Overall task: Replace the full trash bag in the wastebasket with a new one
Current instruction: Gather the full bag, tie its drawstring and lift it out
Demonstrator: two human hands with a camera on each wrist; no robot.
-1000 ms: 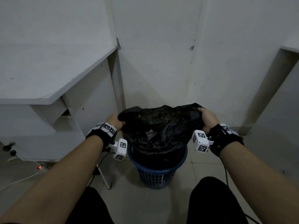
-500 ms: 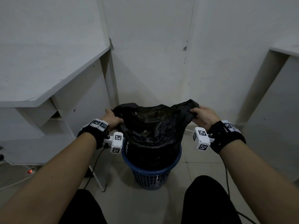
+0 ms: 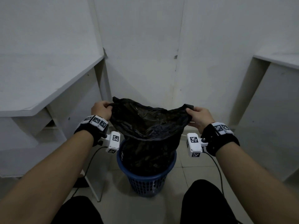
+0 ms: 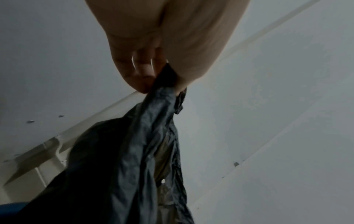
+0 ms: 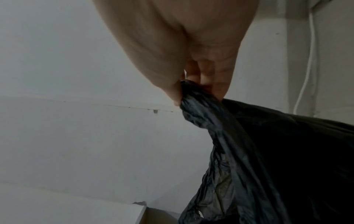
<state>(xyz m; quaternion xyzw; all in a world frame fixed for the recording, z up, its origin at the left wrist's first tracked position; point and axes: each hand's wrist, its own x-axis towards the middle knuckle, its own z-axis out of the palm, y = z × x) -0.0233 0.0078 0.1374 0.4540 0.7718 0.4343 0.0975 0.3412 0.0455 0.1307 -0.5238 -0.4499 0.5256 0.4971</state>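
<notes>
From my remote seat, I see both hands lifting a black trash bag point(image 3: 145, 126) by its top corners above a blue wastebasket point(image 3: 146, 180) on the tiled floor point(image 3: 186, 175). My left hand point(image 3: 101, 109) pinches the bag's left corner, fingers curled round the gathered plastic; the left wrist view shows that bunched edge clamped between fingertips point(image 4: 141, 71) and thumb. My right hand point(image 3: 199, 117) grips the opposite corner the same way. The bag's mouth is stretched wide between them, while its lower part sits inside the basket. A white desk point(image 3: 48, 81) stands to the left, near the corner walls.
</notes>
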